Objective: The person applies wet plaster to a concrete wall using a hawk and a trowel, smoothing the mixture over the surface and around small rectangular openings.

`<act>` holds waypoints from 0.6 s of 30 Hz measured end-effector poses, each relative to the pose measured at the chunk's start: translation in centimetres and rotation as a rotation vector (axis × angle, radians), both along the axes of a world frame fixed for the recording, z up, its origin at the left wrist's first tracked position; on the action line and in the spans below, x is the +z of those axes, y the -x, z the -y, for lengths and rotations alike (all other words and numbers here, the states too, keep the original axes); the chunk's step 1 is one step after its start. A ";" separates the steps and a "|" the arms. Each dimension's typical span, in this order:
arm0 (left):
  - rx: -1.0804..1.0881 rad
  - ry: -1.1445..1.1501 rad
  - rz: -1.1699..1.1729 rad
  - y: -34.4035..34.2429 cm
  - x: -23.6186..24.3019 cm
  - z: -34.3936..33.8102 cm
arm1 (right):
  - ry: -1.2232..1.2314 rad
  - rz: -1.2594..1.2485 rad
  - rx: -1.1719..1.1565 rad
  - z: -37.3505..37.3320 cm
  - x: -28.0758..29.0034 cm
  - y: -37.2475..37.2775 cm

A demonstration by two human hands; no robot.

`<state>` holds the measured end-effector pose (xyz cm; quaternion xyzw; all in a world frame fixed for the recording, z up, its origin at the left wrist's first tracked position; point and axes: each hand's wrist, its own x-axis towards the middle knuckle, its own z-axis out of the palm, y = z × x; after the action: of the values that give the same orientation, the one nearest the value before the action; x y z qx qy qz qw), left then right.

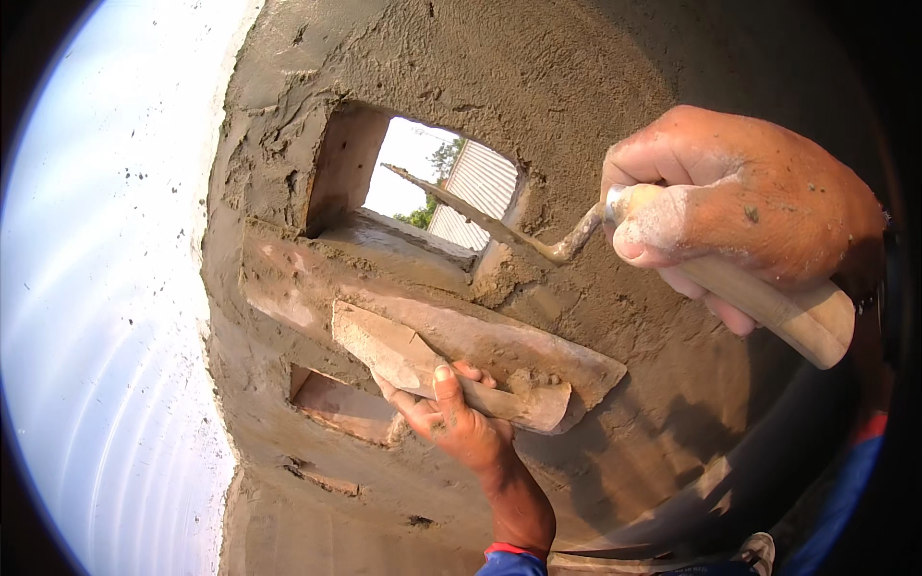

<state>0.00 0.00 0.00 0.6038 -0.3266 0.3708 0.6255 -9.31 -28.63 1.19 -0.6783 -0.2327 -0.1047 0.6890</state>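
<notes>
My right hand [744, 206] grips the wooden handle [788, 307] of a metal trowel [480, 221], whose narrow mortar-smeared blade lies across the window-like opening [403, 173] in the plastered wall. Lower, my left hand [451, 427] is wrapped round the grip piece [379, 341] of a long, mortar-stained float board [307, 298]. The board lies along the wall just below that opening. Rough wet mortar [499, 269] clings around the opening's lower right corner. A smaller recess [331, 394] sits below the board.
Rough grey plaster [519, 67] covers the wall. A pale corrugated surface [96, 288] runs along the left edge. Through the opening show a corrugated sheet [471, 192] and greenery [418, 216]. A shoe [754, 552] shows at the bottom right.
</notes>
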 end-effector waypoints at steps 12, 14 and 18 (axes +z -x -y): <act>-0.039 0.001 -0.028 -0.6 -0.4 -0.9 | 0.118 -0.105 0.012 -3.1 -1.1 -2.5; -0.024 0.009 -0.027 -0.7 -0.4 -0.9 | 0.131 -0.049 0.047 -3.4 -1.9 -2.9; 0.007 0.010 -0.012 -0.9 -0.3 -1.0 | 0.145 -0.034 0.075 -4.1 -2.6 -2.5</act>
<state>0.86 1.03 -0.29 0.6039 -0.3187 0.3711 0.6292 -6.81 -24.53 -1.42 -0.7187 -0.2535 -0.0503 0.6455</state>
